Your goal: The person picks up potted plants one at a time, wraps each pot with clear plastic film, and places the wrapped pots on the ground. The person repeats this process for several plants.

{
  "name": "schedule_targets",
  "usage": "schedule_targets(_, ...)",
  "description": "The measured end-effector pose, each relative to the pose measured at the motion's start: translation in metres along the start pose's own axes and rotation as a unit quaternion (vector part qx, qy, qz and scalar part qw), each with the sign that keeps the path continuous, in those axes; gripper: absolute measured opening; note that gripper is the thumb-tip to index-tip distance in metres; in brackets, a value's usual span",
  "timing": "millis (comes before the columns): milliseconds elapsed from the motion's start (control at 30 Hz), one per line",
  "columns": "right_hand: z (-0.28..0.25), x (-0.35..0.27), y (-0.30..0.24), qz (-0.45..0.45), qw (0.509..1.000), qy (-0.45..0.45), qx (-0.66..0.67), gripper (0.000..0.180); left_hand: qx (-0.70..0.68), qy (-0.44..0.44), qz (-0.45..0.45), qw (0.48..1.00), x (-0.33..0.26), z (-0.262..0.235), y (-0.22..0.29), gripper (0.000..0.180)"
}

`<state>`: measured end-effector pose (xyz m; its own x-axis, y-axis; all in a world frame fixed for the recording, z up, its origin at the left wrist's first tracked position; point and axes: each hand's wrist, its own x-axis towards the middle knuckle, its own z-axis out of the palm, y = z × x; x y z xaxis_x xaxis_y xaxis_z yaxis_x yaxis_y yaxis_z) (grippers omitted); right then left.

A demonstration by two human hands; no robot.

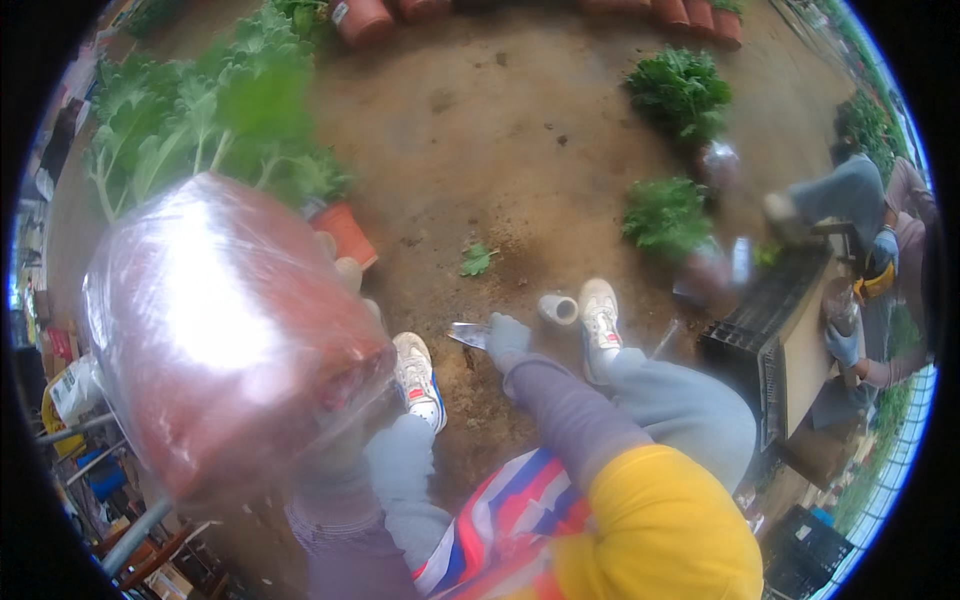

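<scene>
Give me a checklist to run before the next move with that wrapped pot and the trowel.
1. Left hand under the plastic-wrapped pot: ok, pot raised close to the camera.
2. Plant upright in the pot: cannot tell, it leans and blurs.
3. Right hand on the trowel: ok, blade low at the ground.
4. Feet placed: ok, left shoe and right shoe flat on the soil.
5. Small white cup near the right shoe: not ok, lying underfoot.

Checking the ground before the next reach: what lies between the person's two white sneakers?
In the head view, the gloved right hand holds a small metal trowel over bare brown soil between the left sneaker and right sneaker.
</scene>
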<state>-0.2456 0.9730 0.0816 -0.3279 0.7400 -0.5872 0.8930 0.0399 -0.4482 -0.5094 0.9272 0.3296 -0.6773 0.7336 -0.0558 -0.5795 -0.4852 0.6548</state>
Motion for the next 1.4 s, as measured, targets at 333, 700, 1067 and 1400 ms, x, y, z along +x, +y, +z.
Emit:
schedule_targets(333,-0.176,-0.007,-0.104,-0.31,0.806,0.087,0.498,0.037,-0.102,0.027,-0.077,0.991,-0.037,0.037,-0.06,0.066)
schedule_targets(700,-0.235,-0.019,-0.099,-0.36,0.755,-0.239,0.493,0.07,0.086,-0.054,-0.088,0.991,-0.024,0.079,-0.076,0.066)
schedule_targets(1067,-0.165,0.157,0.021,-0.292,0.851,0.021,0.436,0.064,0.448,-0.178,-0.09,0.871,-0.045,0.148,-0.086,0.103)
schedule_targets(1400,-0.175,0.235,0.14,-0.112,0.731,0.044,0.672,0.063,0.445,-0.073,-0.231,0.862,-0.065,0.145,-0.076,0.093)
